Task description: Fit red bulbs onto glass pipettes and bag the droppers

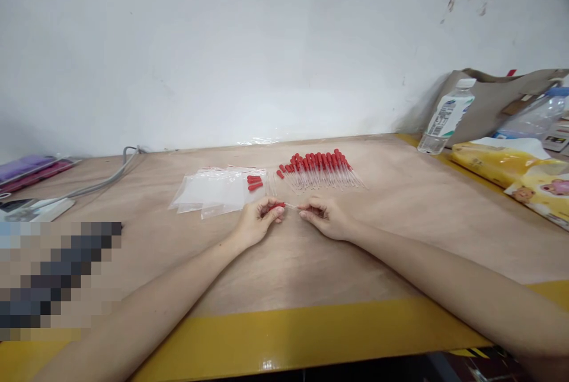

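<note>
My left hand pinches a red rubber bulb between thumb and fingers. A thin clear dropper tube runs from the bulb across to my right hand, whose thumb and fingers close on its other end. Whether the tube sits inside the bulb or only touches it I cannot tell. Beyond my right hand lies a row of red-topped droppers, bulbs toward the wall. Several loose red bulbs lie past my left hand, with a few bare clear tubes beside them.
Clear zip bags overlap on the brown table covering at left centre. A grey cable and purple packets lie far left. On the right are a water bottle, a paper bag and a yellow pack.
</note>
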The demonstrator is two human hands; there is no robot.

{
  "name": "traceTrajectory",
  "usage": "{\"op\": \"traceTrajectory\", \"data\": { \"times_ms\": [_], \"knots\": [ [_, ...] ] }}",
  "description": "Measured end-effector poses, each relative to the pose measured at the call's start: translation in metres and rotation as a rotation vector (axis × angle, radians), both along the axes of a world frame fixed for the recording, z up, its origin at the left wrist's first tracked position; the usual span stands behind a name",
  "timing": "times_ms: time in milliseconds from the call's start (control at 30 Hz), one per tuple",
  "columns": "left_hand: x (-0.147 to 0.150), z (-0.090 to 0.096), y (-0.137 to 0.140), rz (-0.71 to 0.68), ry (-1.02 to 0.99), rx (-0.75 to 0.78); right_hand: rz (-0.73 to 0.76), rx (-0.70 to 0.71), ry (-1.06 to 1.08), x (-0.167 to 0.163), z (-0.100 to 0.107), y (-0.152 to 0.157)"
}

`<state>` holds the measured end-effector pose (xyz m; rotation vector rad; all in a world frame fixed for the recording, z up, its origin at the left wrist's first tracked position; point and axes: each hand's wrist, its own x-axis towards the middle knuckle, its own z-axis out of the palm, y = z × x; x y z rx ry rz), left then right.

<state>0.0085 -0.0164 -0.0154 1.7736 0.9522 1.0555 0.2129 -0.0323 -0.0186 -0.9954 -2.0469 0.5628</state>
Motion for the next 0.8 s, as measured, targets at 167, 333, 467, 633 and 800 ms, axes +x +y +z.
{"op": "traceTrajectory", "data": {
  "times_ms": [167, 333, 467, 633, 800],
  "knots": [
    [-0.002, 0.002, -0.003, -0.031, 0.051, 0.024, 0.094, -0.106, 0.028, 0.004, 0.003, 0.005],
    [-0.004, 0.001, -0.006, -0.107, 0.160, 0.063, 0.145, -0.037, -0.143, 0.011, 0.010, 0.009],
    [-0.004, -0.001, -0.008, -0.055, 0.231, 0.109, -0.012, 0.207, -0.345, 0.009, 0.010, 0.006],
    [-0.005, -0.002, -0.002, -0.005, 0.216, 0.140, -0.025, 0.208, -0.254, 0.006, 0.008, 0.003],
    [-0.008, -0.004, 0.003, 0.035, 0.213, 0.156, -0.025, 0.122, -0.182, 0.008, 0.013, 0.001]
  ]
}}
